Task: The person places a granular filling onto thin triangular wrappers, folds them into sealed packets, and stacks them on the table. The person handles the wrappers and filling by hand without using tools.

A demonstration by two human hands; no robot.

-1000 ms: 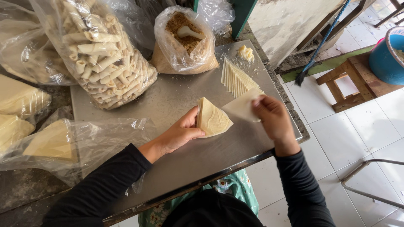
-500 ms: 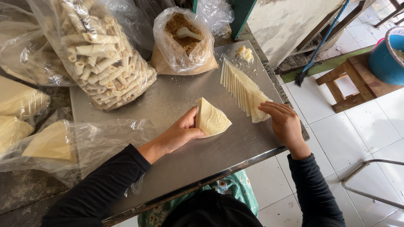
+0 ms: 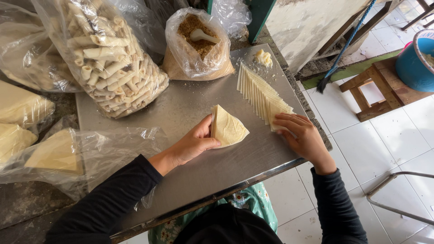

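Observation:
My left hand (image 3: 193,143) grips the left edge of a pale stack of folded pastry wrappers (image 3: 228,129) lying on the steel table (image 3: 190,106). My right hand (image 3: 302,136) rests with its fingertips on the near end of a fanned row of overlapping wrapper sheets (image 3: 260,94), which runs diagonally toward the table's far right corner. A small lump of paste (image 3: 263,57) sits at the far end of that row. Both arms wear black sleeves.
A big clear bag of rolled pastries (image 3: 108,58) stands at the far left, a bag of brown crumbly filling with a white spoon (image 3: 199,40) behind the wrappers. Bagged wrapper stacks (image 3: 54,151) lie left. A wooden stool (image 3: 377,88) and blue bucket (image 3: 413,61) stand on the tiled floor.
My right hand laid the sheet it was lifting down onto the fanned row and now presses its near end. My left hand stayed on the wrapper stack.

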